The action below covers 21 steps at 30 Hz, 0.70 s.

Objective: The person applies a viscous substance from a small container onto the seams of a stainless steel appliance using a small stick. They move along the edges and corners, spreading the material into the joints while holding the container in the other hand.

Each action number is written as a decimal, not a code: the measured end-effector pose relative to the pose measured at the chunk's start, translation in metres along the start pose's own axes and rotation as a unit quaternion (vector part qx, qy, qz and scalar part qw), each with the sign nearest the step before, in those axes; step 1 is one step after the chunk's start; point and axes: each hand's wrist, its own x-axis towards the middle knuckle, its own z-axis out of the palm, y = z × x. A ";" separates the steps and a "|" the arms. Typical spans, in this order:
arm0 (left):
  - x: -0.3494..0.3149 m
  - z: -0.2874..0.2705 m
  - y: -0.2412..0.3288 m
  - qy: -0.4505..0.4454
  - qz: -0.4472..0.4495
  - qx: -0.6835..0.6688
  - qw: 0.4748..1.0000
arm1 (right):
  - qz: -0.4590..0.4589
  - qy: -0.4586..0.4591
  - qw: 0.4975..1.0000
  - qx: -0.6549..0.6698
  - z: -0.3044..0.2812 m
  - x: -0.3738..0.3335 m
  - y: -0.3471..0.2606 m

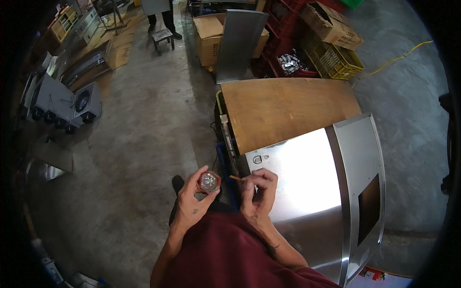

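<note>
My left hand (190, 200) is closed around a small round container (218, 181) with a reddish rim. Something shiny and silvery fills its opening, too small to make out. Just to the right, my right hand (260, 194) pinches a thin orange-brown stick (235, 177), its tip pointing toward the container without touching it. That hand hovers over the near left corner of a shiny sheet-metal panel (307, 175). A small metal D-ring fitting (258, 159) sits on the panel just beyond my fingers.
A brown wooden board (288, 110) lies beyond the panel. Cardboard boxes (332, 26), a yellow crate (343, 62) and a red bin (273, 67) with metal pieces stand farther back. A grey metal housing (57, 101) is at left. Another person's legs (168, 21) show near a stool (162, 36).
</note>
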 end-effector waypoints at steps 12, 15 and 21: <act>0.000 0.003 0.006 0.006 0.034 0.011 0.999 | -0.049 -0.166 0.983 -0.059 0.016 0.008 -0.018; 0.000 0.002 0.007 0.003 0.035 0.010 0.999 | -0.044 -0.162 0.985 -0.048 0.015 0.008 -0.019; -0.010 0.008 -0.003 0.011 0.021 -0.001 1.000 | -0.033 -0.068 0.997 -0.029 0.001 -0.001 -0.022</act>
